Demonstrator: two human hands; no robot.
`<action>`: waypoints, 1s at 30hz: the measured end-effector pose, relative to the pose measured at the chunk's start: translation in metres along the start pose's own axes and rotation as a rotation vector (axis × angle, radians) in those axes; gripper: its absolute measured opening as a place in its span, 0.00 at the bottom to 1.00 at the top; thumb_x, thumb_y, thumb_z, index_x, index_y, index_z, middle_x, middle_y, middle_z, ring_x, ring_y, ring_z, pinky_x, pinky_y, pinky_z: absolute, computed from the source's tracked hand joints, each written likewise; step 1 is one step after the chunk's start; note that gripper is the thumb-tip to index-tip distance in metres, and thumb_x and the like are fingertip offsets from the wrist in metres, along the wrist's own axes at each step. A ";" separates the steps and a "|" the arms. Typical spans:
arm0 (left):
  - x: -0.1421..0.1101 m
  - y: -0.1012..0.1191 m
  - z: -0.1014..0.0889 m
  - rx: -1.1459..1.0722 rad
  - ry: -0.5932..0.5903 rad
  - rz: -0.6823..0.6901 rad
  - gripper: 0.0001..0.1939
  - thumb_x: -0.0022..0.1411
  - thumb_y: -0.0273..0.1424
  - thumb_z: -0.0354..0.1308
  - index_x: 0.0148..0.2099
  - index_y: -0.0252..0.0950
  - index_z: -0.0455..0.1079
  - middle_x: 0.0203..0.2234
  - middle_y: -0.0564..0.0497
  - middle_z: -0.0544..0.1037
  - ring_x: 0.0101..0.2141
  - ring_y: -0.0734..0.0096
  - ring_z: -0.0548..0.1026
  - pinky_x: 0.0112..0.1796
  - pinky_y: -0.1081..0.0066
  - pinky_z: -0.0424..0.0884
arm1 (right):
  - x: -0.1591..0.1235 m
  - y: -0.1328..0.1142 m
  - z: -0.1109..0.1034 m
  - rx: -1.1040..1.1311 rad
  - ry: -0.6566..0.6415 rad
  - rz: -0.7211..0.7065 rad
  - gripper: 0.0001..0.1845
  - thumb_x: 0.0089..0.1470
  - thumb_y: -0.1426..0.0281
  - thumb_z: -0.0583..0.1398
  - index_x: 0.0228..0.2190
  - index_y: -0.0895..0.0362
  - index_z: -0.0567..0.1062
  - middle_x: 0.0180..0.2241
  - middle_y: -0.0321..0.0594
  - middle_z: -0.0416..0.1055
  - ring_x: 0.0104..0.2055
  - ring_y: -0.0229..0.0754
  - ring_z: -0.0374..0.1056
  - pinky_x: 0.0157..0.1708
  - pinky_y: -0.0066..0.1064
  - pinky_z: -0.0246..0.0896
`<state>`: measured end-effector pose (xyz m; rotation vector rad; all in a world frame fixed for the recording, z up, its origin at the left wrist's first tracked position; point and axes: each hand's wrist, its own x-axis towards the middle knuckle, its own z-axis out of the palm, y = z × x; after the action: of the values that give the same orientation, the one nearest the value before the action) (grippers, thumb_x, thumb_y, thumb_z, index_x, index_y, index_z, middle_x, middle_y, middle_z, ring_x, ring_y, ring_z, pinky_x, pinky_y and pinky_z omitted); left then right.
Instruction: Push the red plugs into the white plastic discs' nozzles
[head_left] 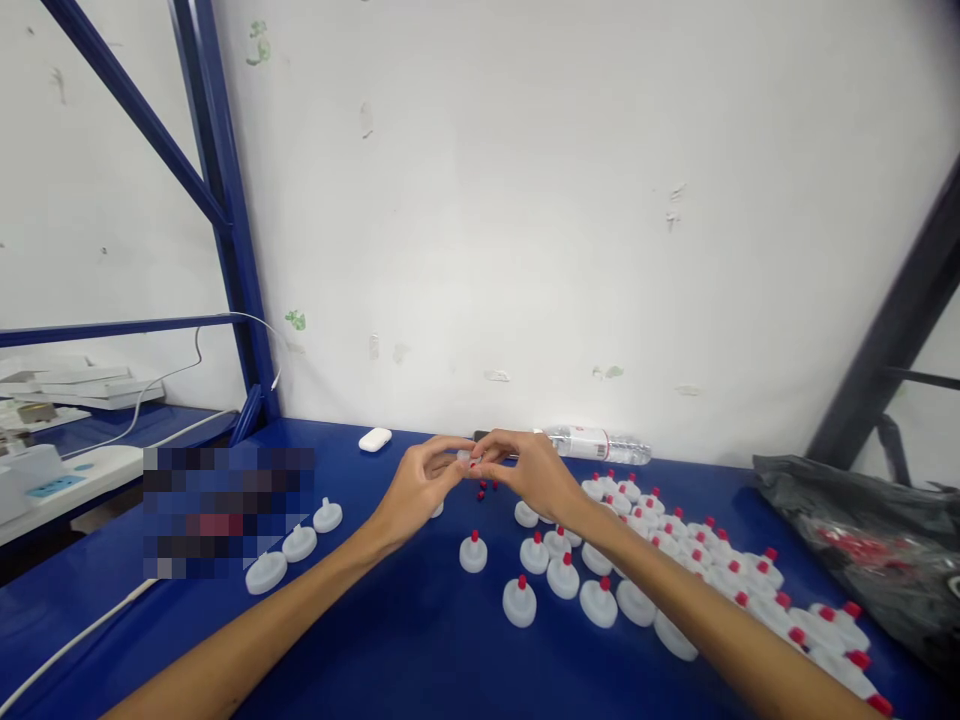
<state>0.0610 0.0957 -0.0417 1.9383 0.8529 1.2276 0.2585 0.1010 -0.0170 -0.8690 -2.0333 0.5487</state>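
Observation:
My left hand (424, 485) and my right hand (534, 474) meet above the middle of the blue table. Between the left fingertips is a translucent white nozzle cap (464, 457), mostly covered by the fingers. The right thumb and forefinger pinch at its tip, where a speck of red shows; that looks like a small red tip cap (472, 464). Just below the hands lie several loose red tip caps (482, 492). To the left stand white nozzle caps without red tips (299, 541). A red-tipped nozzle cap (473, 552) stands nearer to me.
Many red-tipped nozzle caps (598, 602) crowd the right side, under my right forearm. A clear bottle (600, 444) lies along the wall. A white case (375, 440) sits at the back left, a black plastic bag (870, 540) at the right, a power strip (71, 485) at the far left.

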 end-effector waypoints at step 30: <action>0.000 -0.003 -0.005 0.094 -0.094 -0.307 0.16 0.69 0.37 0.62 0.56 0.36 0.72 0.53 0.45 0.76 0.48 0.59 0.78 0.48 0.55 0.77 | -0.005 0.032 -0.009 -0.680 -0.304 0.122 0.13 0.68 0.70 0.58 0.46 0.55 0.82 0.45 0.44 0.82 0.49 0.48 0.77 0.51 0.38 0.68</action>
<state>0.0562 0.0987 -0.0428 1.8372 1.1272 0.9235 0.2801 0.1186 -0.0354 -1.3769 -2.5065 0.0301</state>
